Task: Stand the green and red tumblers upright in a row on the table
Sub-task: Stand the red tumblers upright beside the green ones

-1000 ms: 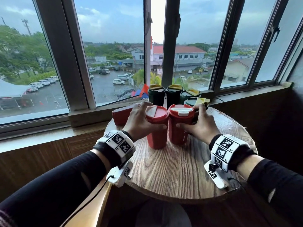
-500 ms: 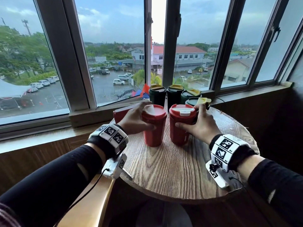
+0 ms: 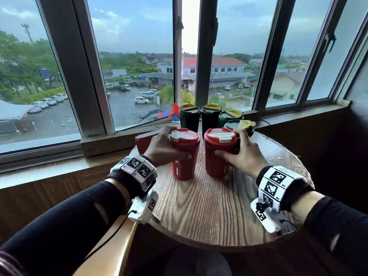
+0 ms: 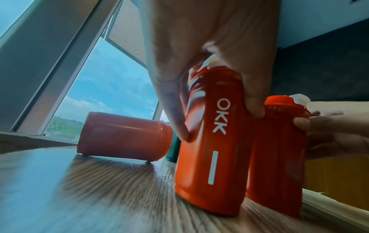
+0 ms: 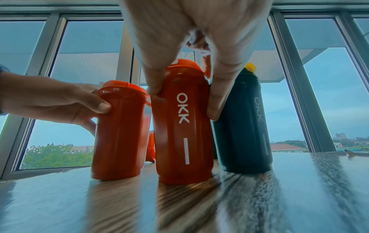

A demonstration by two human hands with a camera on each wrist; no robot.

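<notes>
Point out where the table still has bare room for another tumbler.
Bare wood runs from the two held red tumblers to the table's near rim, between both wrists. The window side is crowded: four green tumblers and a toppled red tumbler.

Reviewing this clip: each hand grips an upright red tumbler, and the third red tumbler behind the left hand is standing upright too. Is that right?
Not quite. The third red tumbler lies on its side, as the left wrist view shows. The rest holds: the left hand and right hand each grip an upright red tumbler.

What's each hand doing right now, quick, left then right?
Left hand: holding the left red tumbler, upright on the table.
Right hand: holding the right red tumbler, also upright.
</notes>
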